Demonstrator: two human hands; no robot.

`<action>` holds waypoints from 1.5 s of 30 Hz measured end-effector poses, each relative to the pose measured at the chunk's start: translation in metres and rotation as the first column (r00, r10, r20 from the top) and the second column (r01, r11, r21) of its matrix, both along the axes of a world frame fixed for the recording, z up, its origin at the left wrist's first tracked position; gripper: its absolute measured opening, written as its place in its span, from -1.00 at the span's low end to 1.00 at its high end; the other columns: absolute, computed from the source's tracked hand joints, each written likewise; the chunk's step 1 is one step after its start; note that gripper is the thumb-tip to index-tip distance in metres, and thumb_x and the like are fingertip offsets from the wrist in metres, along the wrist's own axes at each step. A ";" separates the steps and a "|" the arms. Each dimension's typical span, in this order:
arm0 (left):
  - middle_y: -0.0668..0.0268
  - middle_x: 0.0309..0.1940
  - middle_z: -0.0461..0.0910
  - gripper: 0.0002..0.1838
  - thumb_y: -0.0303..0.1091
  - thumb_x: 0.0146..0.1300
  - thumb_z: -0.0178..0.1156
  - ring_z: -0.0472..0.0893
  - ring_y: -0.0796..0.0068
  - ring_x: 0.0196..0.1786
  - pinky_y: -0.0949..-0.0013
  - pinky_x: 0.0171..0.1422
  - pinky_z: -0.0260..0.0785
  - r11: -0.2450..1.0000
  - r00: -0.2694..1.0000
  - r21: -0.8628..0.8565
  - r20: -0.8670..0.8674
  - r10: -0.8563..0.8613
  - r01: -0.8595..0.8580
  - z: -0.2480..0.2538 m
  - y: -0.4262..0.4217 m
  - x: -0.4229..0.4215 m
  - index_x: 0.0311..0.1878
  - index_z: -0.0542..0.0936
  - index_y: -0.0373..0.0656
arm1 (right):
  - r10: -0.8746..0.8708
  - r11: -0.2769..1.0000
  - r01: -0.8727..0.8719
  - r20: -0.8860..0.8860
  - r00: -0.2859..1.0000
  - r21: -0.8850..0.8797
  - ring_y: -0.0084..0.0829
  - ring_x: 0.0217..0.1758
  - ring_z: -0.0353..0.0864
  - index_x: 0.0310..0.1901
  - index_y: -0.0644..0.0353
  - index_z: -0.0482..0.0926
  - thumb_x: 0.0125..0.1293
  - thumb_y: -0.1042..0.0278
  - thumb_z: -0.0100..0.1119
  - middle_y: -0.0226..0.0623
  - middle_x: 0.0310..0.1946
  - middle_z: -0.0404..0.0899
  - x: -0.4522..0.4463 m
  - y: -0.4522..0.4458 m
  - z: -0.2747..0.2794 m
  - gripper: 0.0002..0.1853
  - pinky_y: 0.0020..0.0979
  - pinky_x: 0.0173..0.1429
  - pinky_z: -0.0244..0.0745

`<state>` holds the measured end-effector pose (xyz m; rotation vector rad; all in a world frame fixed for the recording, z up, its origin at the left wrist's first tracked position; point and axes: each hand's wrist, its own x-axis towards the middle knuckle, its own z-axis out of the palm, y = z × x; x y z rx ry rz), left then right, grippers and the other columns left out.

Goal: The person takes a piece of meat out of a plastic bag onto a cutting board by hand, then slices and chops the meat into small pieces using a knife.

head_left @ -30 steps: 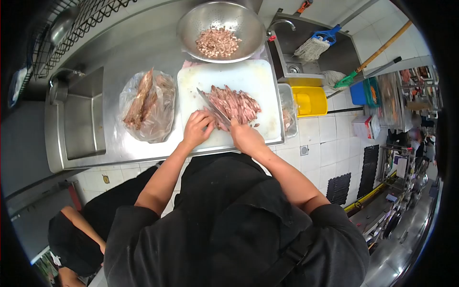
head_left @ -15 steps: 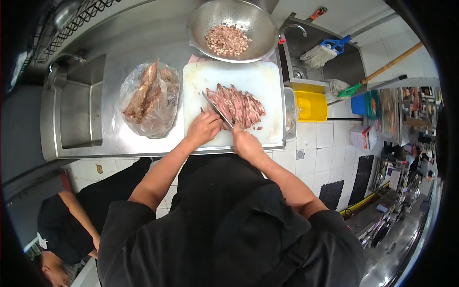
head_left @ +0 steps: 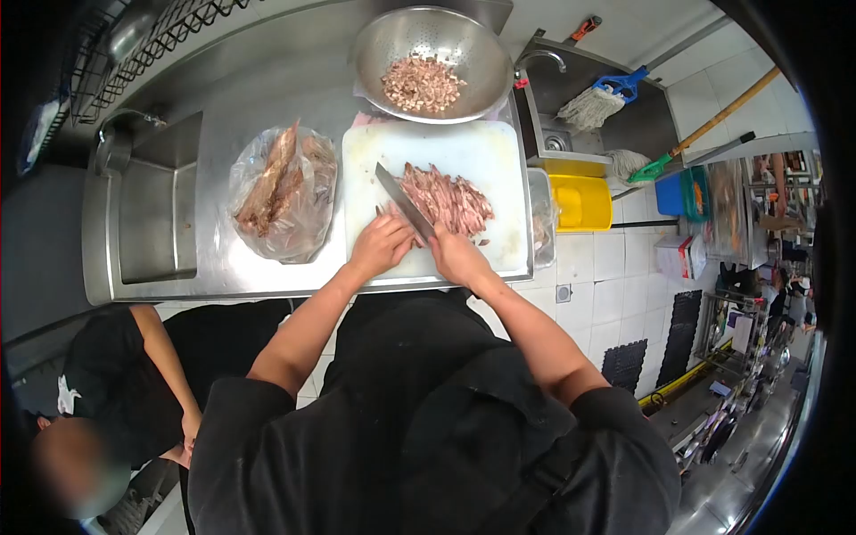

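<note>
My right hand (head_left: 459, 257) is closed around the handle of a kitchen knife (head_left: 403, 201). Its blade points away and to the left, lying along the left edge of a pile of sliced meat strips (head_left: 453, 205) on a white cutting board (head_left: 374, 152). My left hand (head_left: 382, 245) is just left of the blade, fingers bent and pressed down on some meat at the board. Bits of that meat show at the fingertips; the rest is hidden under the hand.
A steel colander (head_left: 490, 67) with diced meat (head_left: 423, 85) stands behind the board. Left of it lies a clear plastic bag (head_left: 299, 241) with large meat pieces (head_left: 272, 183), then a sink (head_left: 156, 223). A yellow bucket (head_left: 584, 203) is at right. Another person (head_left: 116, 383) is at lower left.
The knife blade has lifted and tilted, showing more of its flat side, and its tip has moved slightly left of the meat pile. The other person has shifted at lower left.
</note>
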<state>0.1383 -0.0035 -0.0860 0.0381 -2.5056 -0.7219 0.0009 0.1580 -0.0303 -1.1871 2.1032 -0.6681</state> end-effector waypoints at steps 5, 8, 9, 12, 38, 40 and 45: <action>0.21 -0.15 0.67 -0.80 -0.57 0.09 0.37 0.65 0.18 -0.03 0.18 0.12 0.50 0.987 0.988 0.061 -0.028 0.152 -0.150 0.001 -0.005 0.004 -0.17 0.69 -0.24 | 0.047 0.995 -0.041 -0.055 0.997 0.092 0.34 -0.27 0.69 -0.06 0.41 0.39 0.46 0.45 -0.08 0.36 -0.40 0.64 0.007 0.005 0.034 -0.82 0.26 -0.13 0.53; 0.16 -0.13 0.68 -0.79 -0.58 0.10 0.36 0.65 0.14 0.00 0.19 0.14 0.51 0.988 0.988 0.039 0.003 0.152 -0.152 0.007 -0.013 0.000 -0.15 0.69 -0.27 | 0.074 0.977 -0.058 -0.068 0.995 0.203 0.33 -0.24 0.69 -0.04 0.40 0.39 0.38 0.51 -0.06 0.35 -0.38 0.65 0.011 0.003 0.058 -0.82 0.25 -0.13 0.54; 0.16 -0.13 0.68 -0.79 -0.58 0.10 0.36 0.65 0.14 0.00 0.19 0.14 0.51 0.987 0.988 0.040 0.002 0.154 -0.154 0.006 -0.014 0.000 -0.15 0.69 -0.27 | 0.075 0.977 -0.060 -0.069 0.995 0.205 0.33 -0.24 0.69 -0.04 0.40 0.39 0.38 0.51 -0.06 0.35 -0.38 0.65 0.012 0.003 0.063 -0.82 0.25 -0.13 0.54; 0.16 -0.12 0.68 -0.78 -0.58 0.09 0.36 0.65 0.14 0.00 0.20 0.13 0.52 0.987 0.988 0.060 0.000 0.151 -0.151 0.001 -0.015 0.000 -0.15 0.69 -0.27 | 0.127 0.965 -0.101 -0.092 0.988 0.243 0.32 -0.22 0.70 -0.03 0.39 0.38 0.36 0.52 -0.07 0.33 -0.36 0.66 0.015 0.008 0.070 -0.80 0.24 -0.11 0.55; 0.19 -0.15 0.68 -0.78 -0.56 0.06 0.39 0.65 0.12 -0.02 0.15 0.13 0.51 0.987 0.991 0.099 -0.019 0.130 -0.127 -0.002 -0.021 0.007 -0.17 0.70 -0.25 | 0.040 0.985 -0.043 0.025 0.999 0.167 0.32 -0.14 0.71 0.07 0.46 0.39 0.40 0.51 -0.12 0.40 -0.26 0.66 0.008 -0.034 0.020 -0.72 0.24 0.00 0.56; 0.18 -0.16 0.68 -0.79 -0.56 0.07 0.39 0.65 0.11 -0.02 0.15 0.14 0.52 0.990 0.991 0.053 0.003 0.131 -0.131 -0.001 -0.022 0.008 -0.18 0.70 -0.25 | 0.049 0.986 -0.053 0.028 0.998 0.157 0.32 -0.13 0.70 0.07 0.46 0.39 0.40 0.51 -0.10 0.41 -0.25 0.66 0.009 -0.029 0.029 -0.72 0.23 0.00 0.56; 0.18 -0.17 0.68 -0.81 -0.55 0.08 0.37 0.64 0.11 0.00 0.15 0.14 0.52 0.989 0.989 0.040 0.012 0.145 -0.145 0.000 -0.024 0.006 -0.20 0.68 -0.25 | 0.048 0.991 -0.048 0.007 0.999 0.127 0.34 -0.09 0.69 0.04 0.46 0.40 0.41 0.49 -0.05 0.42 -0.22 0.65 0.024 -0.029 0.006 -0.75 0.22 0.02 0.56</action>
